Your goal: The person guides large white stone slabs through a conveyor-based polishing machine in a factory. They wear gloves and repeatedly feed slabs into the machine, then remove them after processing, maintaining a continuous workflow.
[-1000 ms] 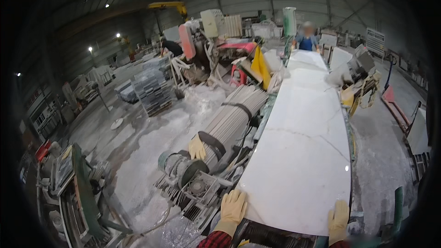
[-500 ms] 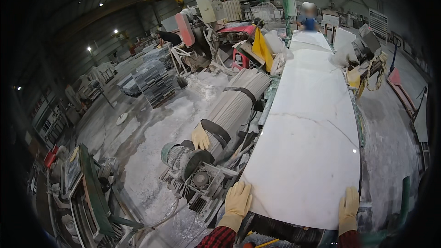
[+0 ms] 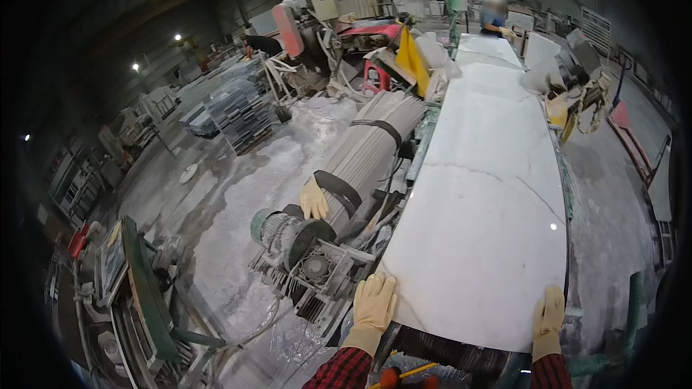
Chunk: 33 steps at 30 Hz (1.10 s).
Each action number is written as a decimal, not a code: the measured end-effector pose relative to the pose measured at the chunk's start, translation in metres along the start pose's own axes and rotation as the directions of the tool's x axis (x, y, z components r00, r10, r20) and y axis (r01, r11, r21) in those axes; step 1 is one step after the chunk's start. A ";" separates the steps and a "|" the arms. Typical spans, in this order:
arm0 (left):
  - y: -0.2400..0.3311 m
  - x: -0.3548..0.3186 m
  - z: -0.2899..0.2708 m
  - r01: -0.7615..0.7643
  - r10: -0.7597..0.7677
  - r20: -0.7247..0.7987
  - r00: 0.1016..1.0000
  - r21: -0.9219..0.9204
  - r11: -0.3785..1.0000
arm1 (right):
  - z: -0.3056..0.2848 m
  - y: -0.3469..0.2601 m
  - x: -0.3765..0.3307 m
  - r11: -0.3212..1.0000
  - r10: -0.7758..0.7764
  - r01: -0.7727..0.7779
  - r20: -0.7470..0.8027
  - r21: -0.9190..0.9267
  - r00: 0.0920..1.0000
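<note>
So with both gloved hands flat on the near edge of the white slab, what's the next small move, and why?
Probably a steady, even push forward along the line. The left hand and right hand press flat on the white stone slab at its near corners, and another person stands at its far end. Pushing evenly should keep it straight.

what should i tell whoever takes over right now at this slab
Left hand: gloved, flat on the near left corner of the white stone slab.
Right hand: gloved, flat on the near right corner.
The slab lies lengthwise on the machine line, and another person stands at its far end.
A spare glove lies on the grey roller to the left.
The slab is on the line with both hands on its near end.
</note>
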<state>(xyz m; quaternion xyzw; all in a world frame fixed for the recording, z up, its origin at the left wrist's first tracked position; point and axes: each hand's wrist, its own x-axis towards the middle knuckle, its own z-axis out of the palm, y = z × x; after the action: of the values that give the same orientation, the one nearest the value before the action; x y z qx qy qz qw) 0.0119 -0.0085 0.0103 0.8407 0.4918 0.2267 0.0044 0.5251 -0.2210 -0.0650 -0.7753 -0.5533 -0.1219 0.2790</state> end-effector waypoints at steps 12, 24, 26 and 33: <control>-0.003 -0.008 0.005 0.005 -0.005 -0.009 1.000 0.019 1.000 | -0.013 -0.019 0.001 0.997 0.020 -0.017 0.033 -0.082 0.999; 0.006 -0.006 -0.012 -0.028 0.028 -0.006 1.000 0.024 0.999 | -0.012 -0.014 -0.009 0.996 -0.012 0.012 -0.004 -0.093 1.000; 0.003 -0.009 -0.011 -0.040 0.040 0.005 0.999 0.041 0.998 | -0.019 -0.021 -0.003 0.998 -0.022 0.023 0.008 -0.065 1.000; 0.003 -0.009 -0.009 -0.055 0.055 0.010 0.998 -0.007 0.998 | -0.032 -0.038 0.002 0.999 0.023 -0.022 0.009 -0.026 1.000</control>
<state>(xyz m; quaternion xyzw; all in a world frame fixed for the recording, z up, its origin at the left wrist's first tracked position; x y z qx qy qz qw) 0.0068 -0.0197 0.0160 0.8551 0.4676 0.2239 0.0036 0.4941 -0.2287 -0.0263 -0.7856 -0.5442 -0.1222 0.2679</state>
